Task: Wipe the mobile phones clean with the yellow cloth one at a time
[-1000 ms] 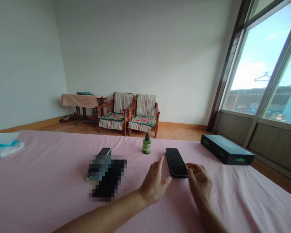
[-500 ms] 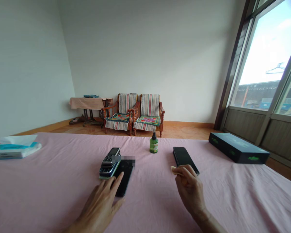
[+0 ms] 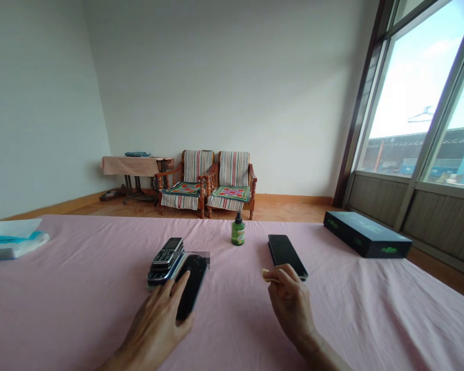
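My left hand (image 3: 158, 314) grips a black smartphone (image 3: 192, 288) by its near part, thumb at the right edge and fingers at the left. Its left side is raised beside a pile of phones, with a keypad phone (image 3: 168, 252) on top. Pinched in my right hand (image 3: 290, 299) is a small pale yellowish thing (image 3: 266, 276), mostly hidden by the fingers. Just beyond that hand, another black smartphone (image 3: 286, 253) lies flat on the pink cloth (image 3: 232, 319).
A green bottle (image 3: 238, 232) with a black top stands between the phones, farther back. At the right is a black box (image 3: 367, 234); a tissue pack (image 3: 13, 245) lies far left. Two wooden chairs (image 3: 230, 178) stand beyond the cloth's edge.
My left hand has closed on the black smartphone, which is now tilted with its left side up. The whole view has shifted slightly; my right hand keeps its pinch.
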`<state>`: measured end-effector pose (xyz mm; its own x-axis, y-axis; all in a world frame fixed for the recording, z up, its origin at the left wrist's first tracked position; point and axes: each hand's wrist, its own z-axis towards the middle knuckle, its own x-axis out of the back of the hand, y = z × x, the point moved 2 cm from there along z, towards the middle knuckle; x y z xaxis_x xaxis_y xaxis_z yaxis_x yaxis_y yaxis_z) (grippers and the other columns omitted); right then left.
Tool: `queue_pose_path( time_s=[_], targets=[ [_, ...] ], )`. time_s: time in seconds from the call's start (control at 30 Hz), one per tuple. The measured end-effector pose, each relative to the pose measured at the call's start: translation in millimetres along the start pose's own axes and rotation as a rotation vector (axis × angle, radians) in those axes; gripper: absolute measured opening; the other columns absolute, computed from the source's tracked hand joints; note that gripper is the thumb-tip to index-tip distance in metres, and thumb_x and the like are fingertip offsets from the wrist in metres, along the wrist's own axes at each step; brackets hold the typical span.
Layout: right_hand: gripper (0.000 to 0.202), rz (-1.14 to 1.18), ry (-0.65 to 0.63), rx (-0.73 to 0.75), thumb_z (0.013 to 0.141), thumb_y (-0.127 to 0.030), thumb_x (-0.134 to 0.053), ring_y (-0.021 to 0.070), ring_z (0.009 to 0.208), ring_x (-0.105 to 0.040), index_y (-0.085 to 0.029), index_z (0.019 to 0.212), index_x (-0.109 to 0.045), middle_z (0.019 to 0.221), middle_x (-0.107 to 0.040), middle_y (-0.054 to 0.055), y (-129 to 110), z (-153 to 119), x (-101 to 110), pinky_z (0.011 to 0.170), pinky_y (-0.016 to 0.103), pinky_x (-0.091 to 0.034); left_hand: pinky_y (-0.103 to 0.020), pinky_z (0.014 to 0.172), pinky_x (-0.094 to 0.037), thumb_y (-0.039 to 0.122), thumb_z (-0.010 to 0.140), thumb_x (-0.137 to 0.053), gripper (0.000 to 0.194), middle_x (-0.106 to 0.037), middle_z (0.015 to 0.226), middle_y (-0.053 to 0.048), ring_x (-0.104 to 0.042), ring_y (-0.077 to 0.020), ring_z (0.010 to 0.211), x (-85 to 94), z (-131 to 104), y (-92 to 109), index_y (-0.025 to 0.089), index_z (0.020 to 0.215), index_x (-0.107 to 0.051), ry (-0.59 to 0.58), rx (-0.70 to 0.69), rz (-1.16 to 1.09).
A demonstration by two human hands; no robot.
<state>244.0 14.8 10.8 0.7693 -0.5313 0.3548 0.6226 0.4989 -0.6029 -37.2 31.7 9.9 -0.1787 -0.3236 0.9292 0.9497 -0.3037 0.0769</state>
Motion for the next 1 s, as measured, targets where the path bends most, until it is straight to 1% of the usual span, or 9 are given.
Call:
queue_pose_path(
  time_s=[0.13,0.2,0.33,0.43,0.5,0.6,0.73,0.87,1.0],
  targets=[
    [0.025,-0.002,0.008,0.018,0.077,-0.007,-0.042,0.0180,0.078,-0.063,-0.019,0.077,-0.064,0.082,-0.059,0.005,-1.4,0.8,-0.1,0.070,0.028,-0.050,-0.038,0.096,-0.041,0.024,0.073,-0.056,0.073,-0.055,0.125,-0.011,-0.056,-0.0271,0.109,2.9,-1.9,15.6,0.017,0.142,-0.034,-0.022,-0.015,-0.080],
    [0.025,-0.010,0.008,0.014,0.077,-0.007,-0.042,0.0182,0.078,-0.063,-0.019,0.077,-0.064,0.081,-0.059,0.005,-1.2,1.1,0.4,0.069,0.028,-0.050,-0.037,0.096,-0.041,0.021,0.070,-0.056,0.075,-0.059,0.118,-0.010,-0.057,-0.0265,0.104,6.0,-2.7,28.6,0.017,0.142,-0.034,-0.054,-0.036,-0.122],
    [0.026,-0.017,0.004,0.004,0.076,-0.007,-0.042,0.0184,0.077,-0.063,-0.019,0.076,-0.065,0.081,-0.059,0.005,-0.4,1.4,0.7,0.069,0.028,-0.050,-0.038,0.094,-0.043,0.020,0.067,-0.060,0.079,-0.060,0.116,-0.009,-0.056,-0.0272,0.104,7.4,-7.3,55.6,0.021,0.142,-0.033,-0.098,-0.078,-0.190],
    [0.027,-0.017,0.000,0.007,0.076,-0.006,-0.042,0.0185,0.078,-0.062,-0.019,0.077,-0.066,0.081,-0.059,0.006,1.3,1.4,0.1,0.069,0.028,-0.050,-0.036,0.094,-0.045,0.017,0.067,-0.064,0.081,-0.060,0.117,-0.007,-0.056,-0.0261,0.104,1.2,-16.1,70.2,0.024,0.142,-0.033,-0.131,-0.201,-0.271],
    [0.027,-0.024,-0.013,0.006,0.075,-0.005,-0.042,0.0181,0.078,-0.062,-0.019,0.077,-0.066,0.081,-0.059,0.005,3.0,0.7,-1.0,0.069,0.028,-0.050,-0.036,0.093,-0.046,0.012,0.066,-0.065,0.071,-0.061,0.115,-0.006,-0.057,-0.0256,0.102,-2.3,-22.2,75.9,0.025,0.133,-0.046,-0.133,-0.321,-0.299],
    [0.030,-0.014,-0.092,0.012,0.073,-0.002,-0.043,0.0171,0.076,-0.060,-0.019,0.080,-0.067,0.081,-0.059,0.005,3.2,-3.0,-6.3,0.068,0.027,-0.049,-0.034,0.088,-0.050,0.007,0.068,-0.066,0.048,-0.063,0.109,-0.004,-0.059,-0.0241,0.097,-1.9,-25.8,76.4,0.023,0.112,-0.060,-0.107,-0.420,-0.320],
    [0.035,0.086,-0.313,0.047,0.070,0.001,-0.041,0.0138,0.070,-0.058,-0.020,0.081,-0.067,0.080,-0.059,0.003,-7.6,-15.5,-21.2,0.060,0.022,-0.045,-0.033,0.085,-0.053,0.006,0.075,-0.064,0.030,-0.065,0.104,-0.003,-0.061,-0.0223,0.093,4.0,-22.5,67.3,0.022,0.100,-0.063,-0.048,-0.534,-0.312],
    [0.039,0.099,-0.457,0.100,0.065,0.005,-0.042,0.0142,0.077,-0.059,-0.020,0.080,-0.068,0.081,-0.059,0.002,-22.0,-28.6,-35.4,0.065,0.022,-0.045,-0.029,0.081,-0.054,0.003,0.078,-0.057,0.029,-0.066,0.102,-0.003,-0.062,-0.0200,0.090,3.7,-22.6,55.6,0.021,0.099,-0.064,-0.044,-0.572,-0.343],
    [0.046,0.023,-0.487,0.032,0.067,0.007,-0.041,0.0154,0.081,-0.059,-0.022,0.085,-0.072,0.085,-0.060,0.003,-19.6,-29.5,-42.6,0.069,0.023,-0.046,-0.029,0.092,-0.050,0.004,0.078,-0.056,0.031,-0.061,0.121,-0.006,-0.060,-0.0210,0.102,3.7,-24.1,52.7,0.020,0.104,-0.063,-0.018,-0.531,-0.398]
  ],
)
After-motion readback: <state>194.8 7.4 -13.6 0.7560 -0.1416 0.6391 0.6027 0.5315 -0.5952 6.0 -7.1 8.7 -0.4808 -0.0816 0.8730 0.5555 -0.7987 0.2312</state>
